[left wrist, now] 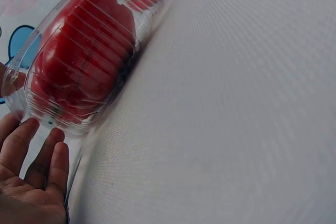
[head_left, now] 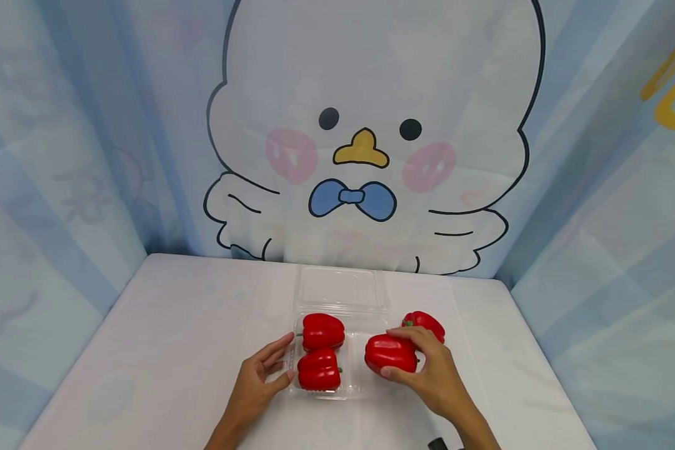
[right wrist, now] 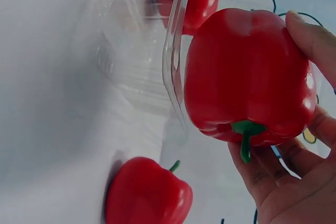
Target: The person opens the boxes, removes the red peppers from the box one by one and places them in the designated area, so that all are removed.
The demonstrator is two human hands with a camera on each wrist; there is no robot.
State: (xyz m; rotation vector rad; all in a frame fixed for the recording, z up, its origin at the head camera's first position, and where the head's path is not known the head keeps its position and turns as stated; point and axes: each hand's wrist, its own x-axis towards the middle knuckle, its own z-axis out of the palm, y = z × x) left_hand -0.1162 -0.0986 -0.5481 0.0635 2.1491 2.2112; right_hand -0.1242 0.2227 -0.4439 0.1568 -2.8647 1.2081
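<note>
One pale surface (head_left: pixel 174 331) carries a clear plastic container (head_left: pixel 353 382), its lid (head_left: pixel 340 290) open on the far side. A left hand (head_left: pixel 261 375) rests loosely open at the container's left edge, gripping nothing; exact fingertip contact is hard to make out. The nearer right hand (head_left: pixel 430 372) pinches a red pepper (head_left: pixel 390 354) between thumb and fingers, apparently above the container's right half, left of the palm, long axis crosswise, green stem (right wrist: pixel 245 148) toward the hand. A second pepper (head_left: pixel 322 331) and third pepper (head_left: pixel 319 370) fill the left half. The right hand partly hides a fourth pepper (head_left: pixel 429 323) beyond; the frame cuts off a dark object (head_left: pixel 437 444).
</note>
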